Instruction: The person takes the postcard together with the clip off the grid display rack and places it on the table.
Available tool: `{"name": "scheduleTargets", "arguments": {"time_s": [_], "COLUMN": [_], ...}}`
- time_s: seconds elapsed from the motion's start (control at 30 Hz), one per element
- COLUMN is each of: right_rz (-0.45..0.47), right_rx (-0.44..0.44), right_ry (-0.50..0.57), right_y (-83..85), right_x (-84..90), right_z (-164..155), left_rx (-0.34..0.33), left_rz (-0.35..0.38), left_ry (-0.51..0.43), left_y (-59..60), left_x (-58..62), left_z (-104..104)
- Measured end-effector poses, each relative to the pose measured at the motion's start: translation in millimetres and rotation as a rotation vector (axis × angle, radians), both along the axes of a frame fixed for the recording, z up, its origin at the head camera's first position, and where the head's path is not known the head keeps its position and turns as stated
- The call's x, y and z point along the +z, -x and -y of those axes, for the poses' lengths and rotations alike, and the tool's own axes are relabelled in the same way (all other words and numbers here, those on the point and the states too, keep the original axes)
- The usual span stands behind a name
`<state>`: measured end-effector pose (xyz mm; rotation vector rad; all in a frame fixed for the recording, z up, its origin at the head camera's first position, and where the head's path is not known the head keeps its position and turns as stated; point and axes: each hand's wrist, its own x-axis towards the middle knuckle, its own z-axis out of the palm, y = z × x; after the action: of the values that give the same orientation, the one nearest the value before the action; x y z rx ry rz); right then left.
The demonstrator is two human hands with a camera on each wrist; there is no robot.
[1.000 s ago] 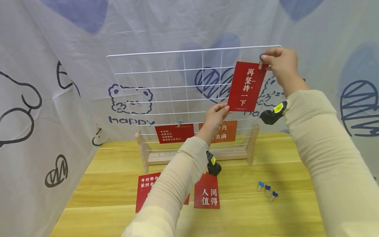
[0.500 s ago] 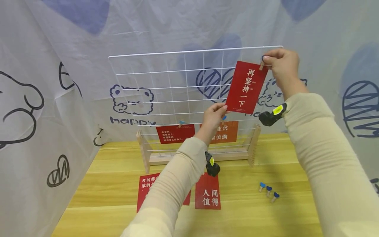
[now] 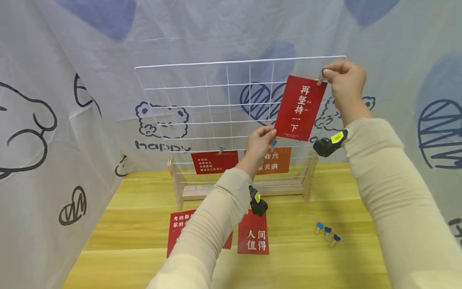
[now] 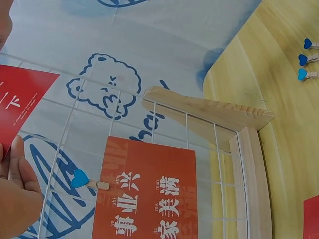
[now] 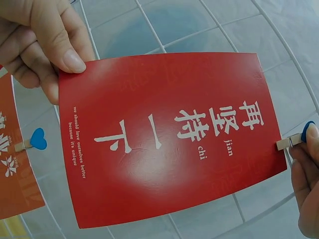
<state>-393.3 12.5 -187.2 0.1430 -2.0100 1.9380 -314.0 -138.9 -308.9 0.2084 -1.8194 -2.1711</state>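
A red card with white characters (image 3: 299, 107) (image 5: 169, 134) (image 4: 17, 99) hangs tilted against the upper right of a white wire grid (image 3: 202, 108). My right hand (image 3: 341, 80) pinches a small wooden clip with a blue heart (image 5: 295, 138) (image 3: 321, 77) at the card's top corner. My left hand (image 3: 260, 140) (image 5: 45, 45) pinches the card's lower left corner. Lower on the grid, another blue-heart clip (image 4: 87, 181) (image 5: 31, 141) holds an orange card (image 4: 147, 191) (image 3: 272, 160), and a red card (image 3: 213, 161) hangs to its left.
The grid stands in a wooden base (image 3: 245, 190) (image 4: 249, 164) on a wooden table (image 3: 325, 265). Two red cards (image 3: 253, 237) (image 3: 178, 228) lie flat in front. Three blue-heart clips (image 3: 326, 233) (image 4: 305, 59) lie at the right. Printed cloth (image 3: 54, 120) hangs behind and left.
The hands and the card have barely shifted; the right hand stays on the clip at the card's top corner and the left hand keeps its hold below.
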Motion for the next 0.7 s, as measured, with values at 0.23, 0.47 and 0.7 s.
{"name": "scheduleTargets", "arguments": {"time_s": [0.23,0.47,0.7], "right_rz": [-0.015,-0.019,-0.056], "right_rx": [-0.022,-0.053,-0.019], "right_ry": [0.042,0.018,0.136], "right_y": [2.3,2.3,3.2], "right_x": [-0.7,1.4,1.5], "right_z": [-1,-1,-6], "left_rx": [-0.009,-0.011,-0.013], "left_rz": [-0.011,-0.022,0.003], "left_ry": [-0.012,0.004,0.040], "left_y": [2.3,1.3,0.4], "left_x": [-1.5,-3.7,-8.9], "left_z": [-1,0,1]}}
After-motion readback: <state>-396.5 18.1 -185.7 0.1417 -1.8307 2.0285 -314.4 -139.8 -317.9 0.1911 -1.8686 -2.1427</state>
